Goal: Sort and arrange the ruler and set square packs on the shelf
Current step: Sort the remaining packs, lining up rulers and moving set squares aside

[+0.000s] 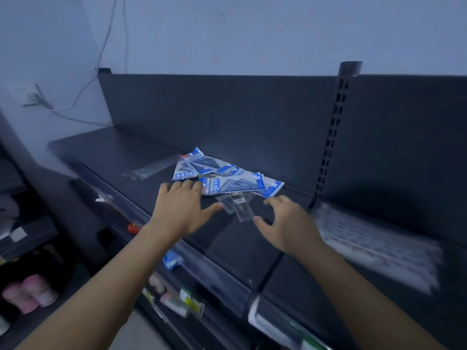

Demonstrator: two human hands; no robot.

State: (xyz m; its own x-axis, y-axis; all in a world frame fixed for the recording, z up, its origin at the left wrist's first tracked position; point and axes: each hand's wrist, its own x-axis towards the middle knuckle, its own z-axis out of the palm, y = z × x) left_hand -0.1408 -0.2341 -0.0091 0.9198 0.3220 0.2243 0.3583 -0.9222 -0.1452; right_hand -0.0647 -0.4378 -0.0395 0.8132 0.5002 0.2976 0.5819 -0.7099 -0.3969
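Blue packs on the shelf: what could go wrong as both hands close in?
1. The blue packs lie fanned and overlapping; a push from the left hand could scatter them rather than square them.
2. The clear packs lie loose between the hands; a sweep by the right hand might slide them toward the front of the shelf.
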